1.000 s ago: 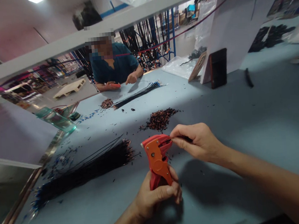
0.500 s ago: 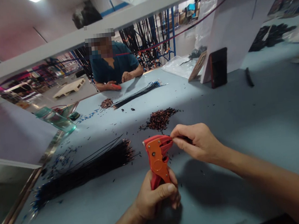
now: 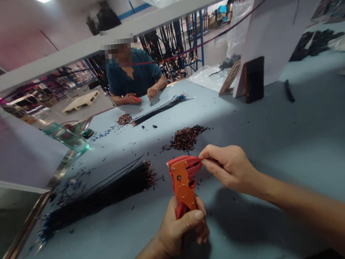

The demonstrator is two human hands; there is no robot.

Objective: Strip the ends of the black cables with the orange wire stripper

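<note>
My left hand (image 3: 181, 227) is wrapped round the handles of a red and orange wire stripper (image 3: 183, 181), held upright over the blue table (image 3: 296, 134). My right hand (image 3: 228, 167) pinches something small and dark at the tool's jaw; I cannot make out what it is. A bundle of black wires (image 3: 96, 196) lies to the left of the tool. A heap of short stripped pieces (image 3: 187, 137) sits just beyond the hands.
Across the table a person in a dark blue shirt (image 3: 134, 74) works beside another wire bundle (image 3: 158, 108) and small heap (image 3: 124, 119). A clear box (image 3: 67, 136) stands at the left edge. A dark phone (image 3: 254, 78) leans against a white board at the back right.
The stripper and both my hands have shifted slightly right. The person opposite has moved a hand along the table.
</note>
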